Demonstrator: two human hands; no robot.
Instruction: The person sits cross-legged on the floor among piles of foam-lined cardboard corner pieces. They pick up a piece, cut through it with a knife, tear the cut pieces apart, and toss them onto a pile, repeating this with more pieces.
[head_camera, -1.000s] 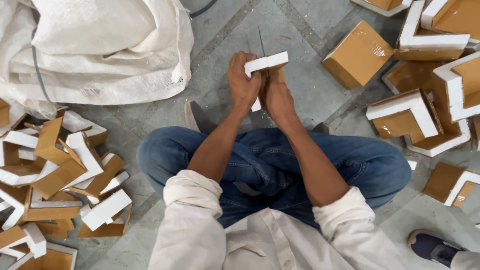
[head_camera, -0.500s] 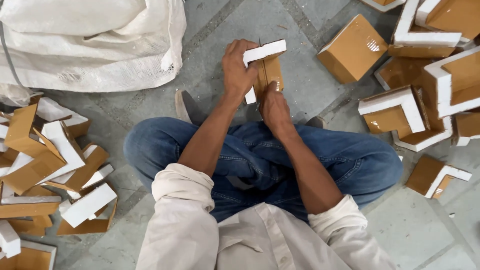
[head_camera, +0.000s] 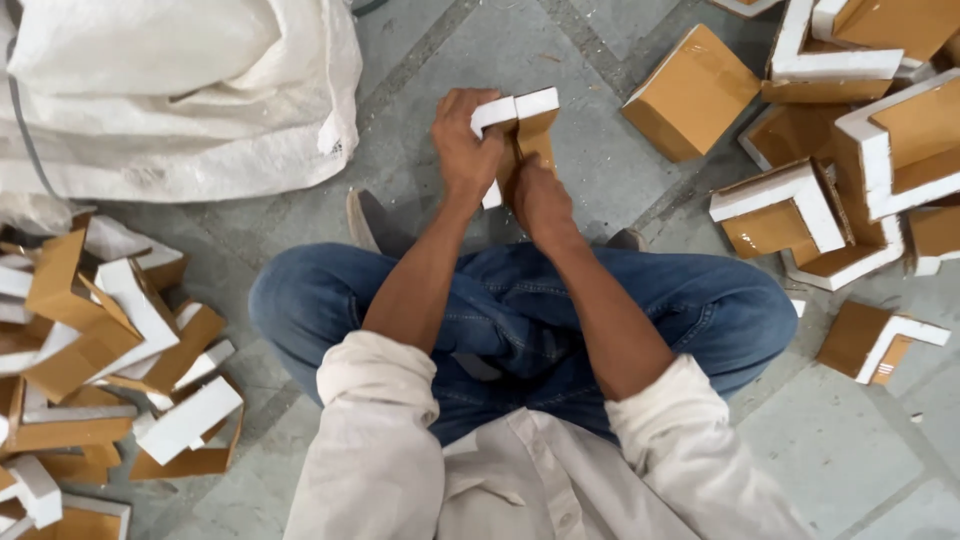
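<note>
Head view: the person sits cross-legged on a grey tiled floor (head_camera: 590, 150). Both hands work one corner piece (head_camera: 525, 125), brown cardboard edged with white foam, held above the floor in front of the knees.

The left hand (head_camera: 468, 140) grips the piece's left side; its fingers are curled closed around the white foam strip. The right hand (head_camera: 540, 200) sits just below and to the right, fingers folded tight against the brown cardboard face. The two hands touch or nearly touch at the piece.

A pile of like pieces (head_camera: 100, 360) lies on the floor at the person's left side. More pieces (head_camera: 830, 190) lie scattered at the right side, and a closed brown box (head_camera: 690, 95) rests beyond them, well apart from the hands. A white woven sack (head_camera: 170, 90) occupies the upper left, near the pile.
</note>
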